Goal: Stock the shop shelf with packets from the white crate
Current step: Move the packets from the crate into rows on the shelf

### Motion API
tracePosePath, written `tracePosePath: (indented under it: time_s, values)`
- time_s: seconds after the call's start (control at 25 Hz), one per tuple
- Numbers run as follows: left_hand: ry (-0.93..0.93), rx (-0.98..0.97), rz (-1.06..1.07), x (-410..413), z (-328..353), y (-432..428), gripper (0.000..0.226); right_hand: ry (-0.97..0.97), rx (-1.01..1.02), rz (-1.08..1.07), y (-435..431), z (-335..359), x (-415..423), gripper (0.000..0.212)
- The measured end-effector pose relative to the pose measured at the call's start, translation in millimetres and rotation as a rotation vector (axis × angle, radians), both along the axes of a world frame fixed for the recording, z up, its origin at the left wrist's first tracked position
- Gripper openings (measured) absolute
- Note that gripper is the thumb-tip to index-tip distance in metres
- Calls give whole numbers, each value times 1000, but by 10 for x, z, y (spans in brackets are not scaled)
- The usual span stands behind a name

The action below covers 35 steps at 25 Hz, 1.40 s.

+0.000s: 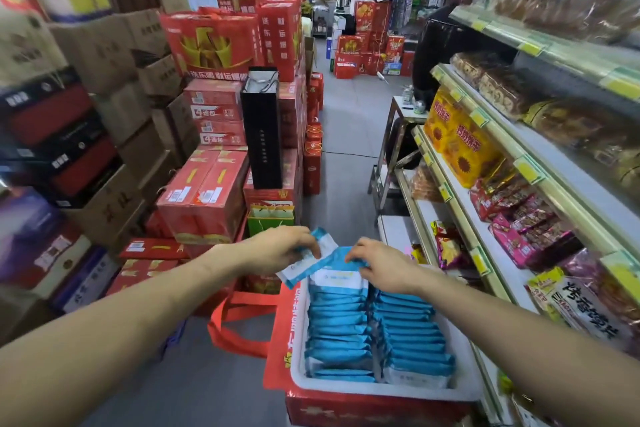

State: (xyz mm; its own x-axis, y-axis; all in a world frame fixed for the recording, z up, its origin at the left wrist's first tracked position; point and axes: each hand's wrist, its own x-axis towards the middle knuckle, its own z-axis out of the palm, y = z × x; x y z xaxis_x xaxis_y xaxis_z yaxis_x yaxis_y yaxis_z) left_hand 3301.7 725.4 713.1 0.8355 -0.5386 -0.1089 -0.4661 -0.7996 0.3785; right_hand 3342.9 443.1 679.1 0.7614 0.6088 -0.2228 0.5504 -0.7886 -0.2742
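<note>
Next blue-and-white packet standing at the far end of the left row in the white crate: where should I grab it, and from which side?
Take that packet by its top edge, coming from straight above. The packets stand on edge, packed tightly in two rows, so only the top edges are exposed in the white crate. The right hand already rests there; the left hand holds a lifted packet.

Two hands, one crate, two rows of packets

One white crate (pixel 367 388) holds two rows of blue-and-white packets (pixel 337 326): about a dozen in the left row, about the same in the right, edges too tightly packed for an exact count. The left hand (pixel 280 248) holds one packet (pixel 311 258); the right hand (pixel 379 265) touches one more. One black bag (pixel 261 128), one green bag (pixel 271 218).
</note>
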Motion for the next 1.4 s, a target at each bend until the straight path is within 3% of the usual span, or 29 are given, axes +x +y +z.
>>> tracePosePath:
  time_s: [0.36, 0.6, 0.72, 1.08, 1.24, 1.4]
  values:
    - [159, 61, 269, -404, 301, 1114, 42, -67, -8, 104, 314, -374, 3, 45]
    - [247, 12, 293, -380, 338, 1094, 44, -20, -60, 170, 303, -326, -58, 65]
    - [250, 16, 262, -184, 510, 905, 45, 8, -14, 120, 100, 119, 5, 62]
    - [55, -59, -111, 1086, 1738, -938, 56, -222, -64, -172, -1714, 2607, -79, 47]
    - [-31, -142, -395, 1300, 2635, -2439, 53, -364, -119, -387, -2879, 3703, -648, 45]
    - [-108, -175, -683, 1106, 3393, -3816, 51, -472, -138, -601, -3946, 4340, -1510, 48]
